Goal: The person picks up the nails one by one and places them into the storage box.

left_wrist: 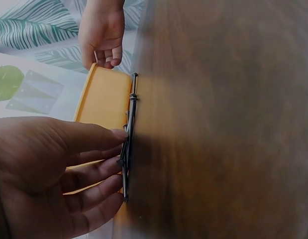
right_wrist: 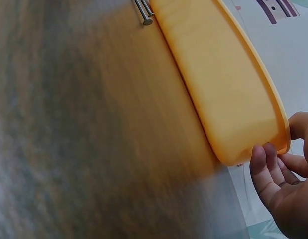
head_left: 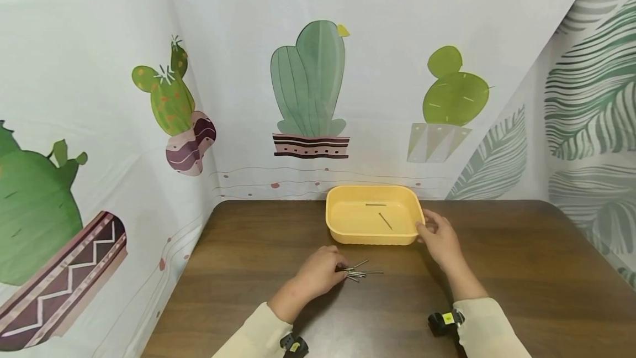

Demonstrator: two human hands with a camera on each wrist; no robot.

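Several metal nails [head_left: 358,274] lie in a loose pile on the table in front of a yellow plastic tray [head_left: 370,240]. My left hand [head_left: 320,272] is at the pile's left end, thumb and fingertips bent around the nails [left_wrist: 132,112]; it seems to pinch one, partly hidden by the fingers. Two more nails lie apart inside the tray, one of them a slanted nail [head_left: 385,221]. At the tray's right end, my right hand [head_left: 441,239] grips the rim, the thumb on one side and fingers against the outer wall [right_wrist: 233,99].
The brown wooden table [head_left: 248,236] meets a white cloth backdrop [head_left: 238,70] printed with cacti and leaves. The tray stands near the table's back edge. A black wrist device [head_left: 444,322] sits at the right sleeve, another device [head_left: 295,346] at the left.
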